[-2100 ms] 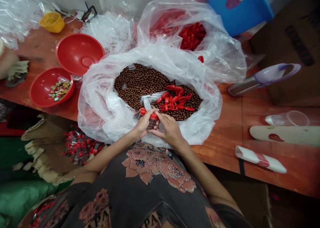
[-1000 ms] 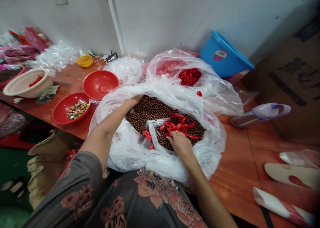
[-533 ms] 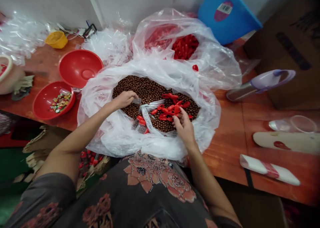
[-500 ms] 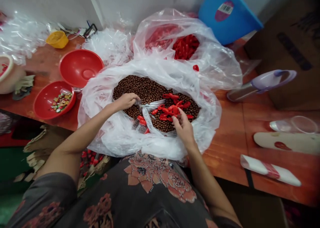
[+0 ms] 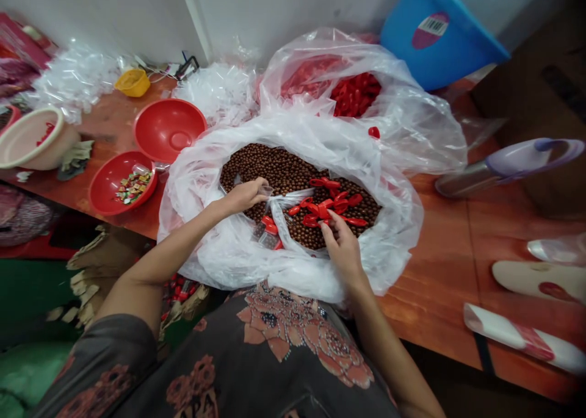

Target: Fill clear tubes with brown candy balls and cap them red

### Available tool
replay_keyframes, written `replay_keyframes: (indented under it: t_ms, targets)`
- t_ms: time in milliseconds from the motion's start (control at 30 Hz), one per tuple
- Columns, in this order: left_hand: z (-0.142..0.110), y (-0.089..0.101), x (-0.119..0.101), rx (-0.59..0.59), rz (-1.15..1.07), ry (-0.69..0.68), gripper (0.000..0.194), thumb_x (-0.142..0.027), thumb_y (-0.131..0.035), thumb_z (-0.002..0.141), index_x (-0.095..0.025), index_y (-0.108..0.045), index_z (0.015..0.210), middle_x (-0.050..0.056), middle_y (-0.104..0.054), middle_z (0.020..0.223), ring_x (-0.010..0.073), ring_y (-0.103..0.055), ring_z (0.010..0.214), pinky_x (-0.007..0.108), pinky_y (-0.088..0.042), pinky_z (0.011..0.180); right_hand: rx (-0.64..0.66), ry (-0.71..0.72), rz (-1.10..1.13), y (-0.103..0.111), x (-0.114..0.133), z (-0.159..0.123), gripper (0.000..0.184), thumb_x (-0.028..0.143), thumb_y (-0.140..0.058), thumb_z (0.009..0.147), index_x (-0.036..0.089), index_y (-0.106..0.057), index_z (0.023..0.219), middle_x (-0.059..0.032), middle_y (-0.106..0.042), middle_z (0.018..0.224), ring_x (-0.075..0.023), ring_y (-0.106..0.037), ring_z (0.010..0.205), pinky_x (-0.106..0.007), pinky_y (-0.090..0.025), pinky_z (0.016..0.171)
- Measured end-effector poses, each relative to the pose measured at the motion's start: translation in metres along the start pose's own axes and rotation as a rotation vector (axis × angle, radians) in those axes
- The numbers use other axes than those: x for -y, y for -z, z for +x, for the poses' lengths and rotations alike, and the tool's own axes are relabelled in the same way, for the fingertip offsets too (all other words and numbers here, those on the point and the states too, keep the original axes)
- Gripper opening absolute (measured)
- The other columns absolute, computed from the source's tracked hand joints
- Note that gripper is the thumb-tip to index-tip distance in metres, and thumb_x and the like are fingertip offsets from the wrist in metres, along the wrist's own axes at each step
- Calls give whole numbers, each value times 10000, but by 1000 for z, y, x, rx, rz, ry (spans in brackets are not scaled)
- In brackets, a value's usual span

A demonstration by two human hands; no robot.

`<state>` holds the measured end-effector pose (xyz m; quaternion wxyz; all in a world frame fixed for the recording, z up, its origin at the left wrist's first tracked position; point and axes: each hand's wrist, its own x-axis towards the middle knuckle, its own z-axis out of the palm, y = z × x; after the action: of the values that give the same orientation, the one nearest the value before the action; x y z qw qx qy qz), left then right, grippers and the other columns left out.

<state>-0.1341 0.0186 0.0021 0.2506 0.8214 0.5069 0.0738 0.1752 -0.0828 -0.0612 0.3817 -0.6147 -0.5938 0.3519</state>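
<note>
An open white plastic bag full of small round brown balls lies before me. My left hand is closed around a small clear plastic tube, over the balls on the left side. A twisted fold of bag film runs between the hands. On the right, several red plastic caps with loops rest on the balls. My right hand is at them, thumb and index finger pinching one red cap. Below my left hand lie clear tubes with red caps.
Two red bowls stand at left, the nearer holding small colourful pieces. Behind are clear tubes, a bag of red caps and a blue bucket. A flask and white roll lie right.
The whole scene has shifted to the right and slightly down as the view turned left. My left hand still holds the clear tube; my right hand stays at the red caps.
</note>
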Motion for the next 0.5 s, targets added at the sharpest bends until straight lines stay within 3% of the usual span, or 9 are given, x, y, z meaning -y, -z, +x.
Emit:
replay_keyframes:
  t_ms: [67, 133, 200, 333, 500]
  targets:
    - [-2, 9, 7, -10, -15, 141, 431, -401, -633, 858, -185, -538, 1219, 42, -692, 932, 194, -641, 833, 290, -473, 777, -14, 10, 1, -1, -1, -1, 489, 469, -499, 940, 235, -549, 1367, -120, -693, 1173, -261, -640, 1033, -460, -483, 943]
    - [0, 18, 17, 78, -63, 231, 423, -364, -664, 822, -189, -573, 1196, 14, -676, 826, 172, -620, 741, 257, -464, 690, -32, 19, -18, -1, 0, -1, 471, 467, -492, 940, 227, -578, 1337, -129, -687, 1174, -270, -632, 1046, -466, -480, 945]
    - [9, 24, 26, 189, -153, 281, 406, -293, -648, 809, -200, -614, 1203, 16, -674, 846, 155, -612, 728, 223, -457, 621, -37, 24, -39, 0, 1, -1, 462, 459, -487, 940, 213, -600, 1313, -141, -679, 1176, -278, -625, 1057, -470, -474, 951]
    - [41, 21, 26, 233, -343, 261, 430, -231, -652, 761, -188, -662, 1188, 30, -673, 910, 146, -616, 731, 192, -465, 543, -26, 14, -35, 2, 4, -1, 446, 438, -482, 939, 197, -608, 1292, -144, -673, 1168, -279, -616, 1060, -473, -461, 961]
    - [83, 4, 5, 210, -589, 251, 364, -203, -764, 648, -121, -658, 987, -16, -612, 681, 119, -582, 551, 233, -502, 517, -43, -8, 57, 3, 5, -3, 359, 445, -523, 922, 219, -631, 1179, -107, -687, 1098, -252, -621, 1012, -445, -484, 915]
